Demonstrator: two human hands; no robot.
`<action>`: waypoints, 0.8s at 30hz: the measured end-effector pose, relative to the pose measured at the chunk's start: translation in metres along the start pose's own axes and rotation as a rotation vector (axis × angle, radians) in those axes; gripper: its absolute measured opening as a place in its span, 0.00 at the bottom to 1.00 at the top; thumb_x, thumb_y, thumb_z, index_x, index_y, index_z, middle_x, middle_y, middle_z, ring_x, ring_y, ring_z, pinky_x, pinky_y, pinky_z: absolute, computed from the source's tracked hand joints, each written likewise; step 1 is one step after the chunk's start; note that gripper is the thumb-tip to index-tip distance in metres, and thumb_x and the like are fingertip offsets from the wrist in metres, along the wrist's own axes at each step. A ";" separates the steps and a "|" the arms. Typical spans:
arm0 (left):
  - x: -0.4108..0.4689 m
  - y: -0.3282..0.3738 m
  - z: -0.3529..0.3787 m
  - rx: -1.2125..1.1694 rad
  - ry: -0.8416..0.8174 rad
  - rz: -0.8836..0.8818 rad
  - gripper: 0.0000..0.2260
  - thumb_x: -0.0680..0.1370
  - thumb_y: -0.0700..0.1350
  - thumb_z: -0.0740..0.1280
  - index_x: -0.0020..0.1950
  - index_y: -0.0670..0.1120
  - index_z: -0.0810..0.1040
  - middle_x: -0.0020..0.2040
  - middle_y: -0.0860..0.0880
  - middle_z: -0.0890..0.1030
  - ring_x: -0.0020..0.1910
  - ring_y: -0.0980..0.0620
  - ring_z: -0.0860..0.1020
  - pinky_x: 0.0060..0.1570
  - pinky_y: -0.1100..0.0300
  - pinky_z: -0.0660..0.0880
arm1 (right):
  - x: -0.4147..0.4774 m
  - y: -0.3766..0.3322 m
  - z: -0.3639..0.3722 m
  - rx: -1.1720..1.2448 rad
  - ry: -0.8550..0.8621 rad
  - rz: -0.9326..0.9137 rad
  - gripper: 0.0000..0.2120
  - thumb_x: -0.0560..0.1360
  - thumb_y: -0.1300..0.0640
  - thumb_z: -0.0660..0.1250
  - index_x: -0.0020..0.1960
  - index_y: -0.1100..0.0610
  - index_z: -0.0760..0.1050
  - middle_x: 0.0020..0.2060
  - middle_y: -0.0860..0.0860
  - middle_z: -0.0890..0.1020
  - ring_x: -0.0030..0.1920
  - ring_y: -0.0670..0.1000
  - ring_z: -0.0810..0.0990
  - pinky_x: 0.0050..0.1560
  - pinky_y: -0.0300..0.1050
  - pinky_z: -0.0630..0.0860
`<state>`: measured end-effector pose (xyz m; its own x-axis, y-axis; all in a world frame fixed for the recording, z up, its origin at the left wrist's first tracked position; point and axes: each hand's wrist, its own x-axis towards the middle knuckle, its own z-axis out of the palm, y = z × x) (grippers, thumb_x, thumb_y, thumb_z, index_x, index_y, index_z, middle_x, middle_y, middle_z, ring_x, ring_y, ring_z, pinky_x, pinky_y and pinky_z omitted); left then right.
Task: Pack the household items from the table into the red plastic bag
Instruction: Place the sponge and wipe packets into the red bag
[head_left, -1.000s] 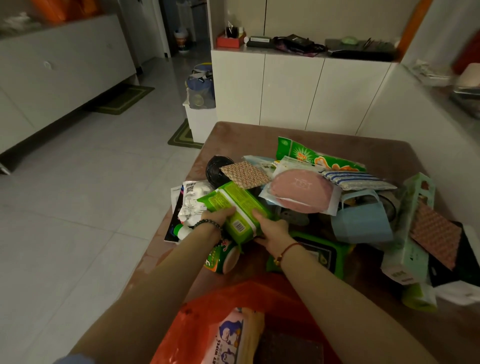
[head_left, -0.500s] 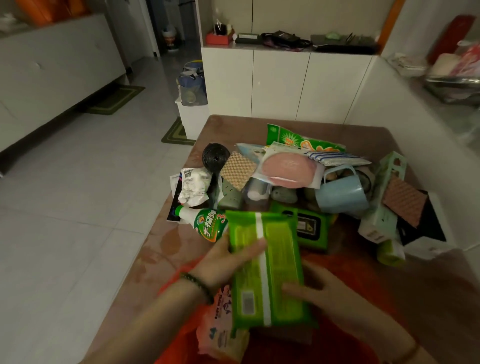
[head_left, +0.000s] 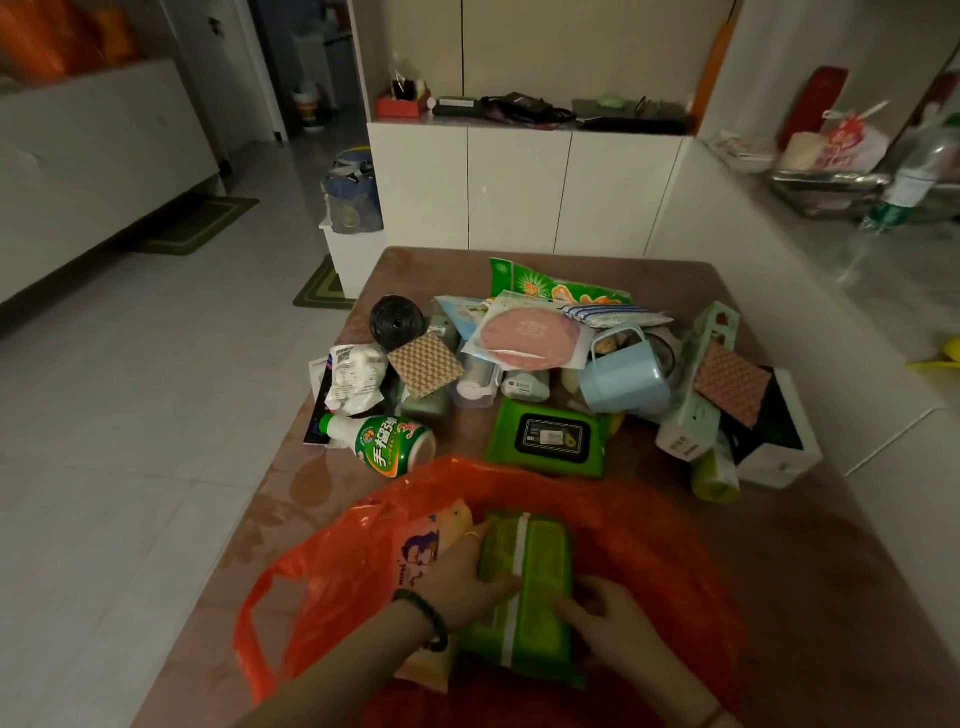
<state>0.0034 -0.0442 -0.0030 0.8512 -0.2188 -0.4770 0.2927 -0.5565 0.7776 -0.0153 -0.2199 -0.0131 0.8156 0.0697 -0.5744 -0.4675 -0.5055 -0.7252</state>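
Hands: your left hand (head_left: 457, 577) and right hand (head_left: 618, 623) grip the green wipes pack (head_left: 524, 592) from both sides | Pack: inside red plastic bag (head_left: 322, 566), long axis pointing away | Next: bottle (head_left: 389, 441) on desk (head_left: 769, 545), ahead, nearer left.

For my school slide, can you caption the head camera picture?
Both hands, left and right, settle a green wipes pack into the red plastic bag.
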 end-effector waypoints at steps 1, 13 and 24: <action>0.001 0.002 -0.001 0.017 0.027 0.042 0.28 0.76 0.46 0.65 0.72 0.47 0.57 0.65 0.50 0.72 0.54 0.59 0.72 0.44 0.72 0.74 | 0.001 -0.003 -0.006 -0.076 0.038 -0.055 0.22 0.75 0.54 0.66 0.66 0.59 0.68 0.59 0.55 0.77 0.55 0.50 0.77 0.52 0.47 0.79; 0.068 0.028 -0.064 0.863 0.261 0.202 0.30 0.71 0.64 0.62 0.69 0.51 0.64 0.63 0.48 0.76 0.63 0.49 0.72 0.67 0.50 0.63 | 0.113 -0.098 -0.067 -0.448 0.240 -0.475 0.27 0.72 0.62 0.69 0.69 0.60 0.65 0.64 0.58 0.74 0.64 0.55 0.73 0.64 0.47 0.70; 0.089 0.019 -0.067 0.500 0.132 0.285 0.14 0.75 0.53 0.65 0.48 0.43 0.80 0.45 0.42 0.83 0.40 0.53 0.76 0.38 0.67 0.65 | 0.201 -0.099 -0.041 -1.193 0.026 -0.407 0.52 0.62 0.45 0.75 0.75 0.46 0.45 0.69 0.60 0.64 0.69 0.62 0.63 0.69 0.61 0.59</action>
<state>0.1141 -0.0203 -0.0031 0.9225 -0.3315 -0.1976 -0.1691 -0.8075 0.5651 0.2089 -0.1910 -0.0406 0.8405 0.3927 -0.3733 0.4057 -0.9128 -0.0468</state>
